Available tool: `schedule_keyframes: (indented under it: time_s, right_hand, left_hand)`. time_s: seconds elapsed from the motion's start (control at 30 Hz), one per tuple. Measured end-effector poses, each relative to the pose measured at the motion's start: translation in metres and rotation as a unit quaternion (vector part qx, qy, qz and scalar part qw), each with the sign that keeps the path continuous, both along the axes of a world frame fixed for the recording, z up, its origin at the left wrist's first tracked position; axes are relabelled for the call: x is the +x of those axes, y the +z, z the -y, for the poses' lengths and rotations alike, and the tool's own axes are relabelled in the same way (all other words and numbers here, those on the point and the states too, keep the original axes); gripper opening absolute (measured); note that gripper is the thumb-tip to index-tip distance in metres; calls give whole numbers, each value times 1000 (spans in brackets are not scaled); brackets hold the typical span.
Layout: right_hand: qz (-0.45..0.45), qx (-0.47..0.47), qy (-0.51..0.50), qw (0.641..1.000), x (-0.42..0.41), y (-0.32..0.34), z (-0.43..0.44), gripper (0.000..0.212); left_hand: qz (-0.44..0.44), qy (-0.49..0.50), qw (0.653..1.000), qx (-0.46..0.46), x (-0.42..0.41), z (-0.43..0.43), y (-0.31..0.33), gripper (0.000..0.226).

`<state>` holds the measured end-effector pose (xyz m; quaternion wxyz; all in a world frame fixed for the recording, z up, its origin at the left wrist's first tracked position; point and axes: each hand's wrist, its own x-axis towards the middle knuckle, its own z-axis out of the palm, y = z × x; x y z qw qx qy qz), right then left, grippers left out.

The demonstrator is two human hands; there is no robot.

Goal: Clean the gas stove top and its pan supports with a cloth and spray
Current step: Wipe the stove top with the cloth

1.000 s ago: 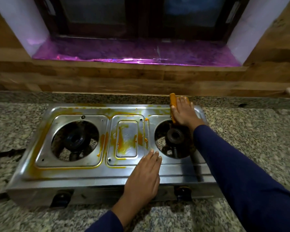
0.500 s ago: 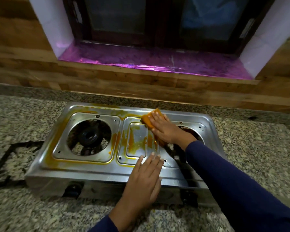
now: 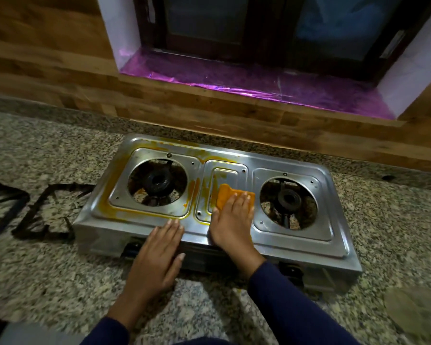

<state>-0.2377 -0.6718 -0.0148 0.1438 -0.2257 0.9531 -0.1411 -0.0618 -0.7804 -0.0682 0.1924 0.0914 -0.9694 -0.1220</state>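
Left hand [image 3: 159, 250]: flat, palm down on the stove's front lip, fingers straight and together. It holds nothing and seems to brace the stove.
Right hand [image 3: 232, 222]: also flat, fingers stretched over the cloth, pressing it down rather than gripping it.
Cloth [image 3: 224, 194]: orange and folded, on the centre panel between the two burners. Its far edge shows beyond the fingertips.
Stove [image 3: 334, 235]: steel, two burners, set slantwise on the counter near its back edge. The right half looks shiny.
Stains [image 3: 144, 215]: orange-yellow smears ring the left burner plate, the back-left rim and the centre grooves.
Burners: left [image 3: 157, 181] and right [image 3: 288, 199], both bare.
Pan supports [image 3: 35, 212]: black and blurred, lying on the counter beside the stove, toward the left edge.
Spray: not in view.
Step in hand: wiping the centre panel; the left side is likely next.
Doing it well: put weight through the flat palm and draw the cloth along the pressed grooves where residue gathers. Refold to a clean face often, brace with the left hand so the stove doesn't slide, and skirt the burner openings.
Sill [image 3: 259, 90]: lined in purple foil, beyond the wooden wall.
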Motion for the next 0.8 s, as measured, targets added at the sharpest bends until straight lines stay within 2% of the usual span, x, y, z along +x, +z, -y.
schedule_keyframes:
  time_s: [0.17,0.3,0.37,0.43,0.57,0.67,0.8]
  right_hand:
    - [-41,-54,-41,997,-57,-6,63,70]
    - [-82,-54,-45,994,-112,-3,92,67]
    - [-103,-43,34,993,-133,-4,106,63]
    - [-110,-38,157,981,-145,-3,113,58]
    - [-77,-52,361,928,-147,1,95,55]
    - [-59,-47,434,898,-121,-1,64,61]
    - [-22,-47,467,883,-55,-1,12,59]
  left_hand:
    - [-20,-8,1000,11,1,2,1,54]
    - [-10,-31,999,18,2,3,6,55]
    - [-2,-39,999,25,4,7,7,55]
    - [4,-48,998,34,5,10,9,54]
    - [10,-48,998,37,13,19,10,54]
    - [13,-49,998,23,23,32,8,55]
    - [8,-78,997,15,28,42,5,56]
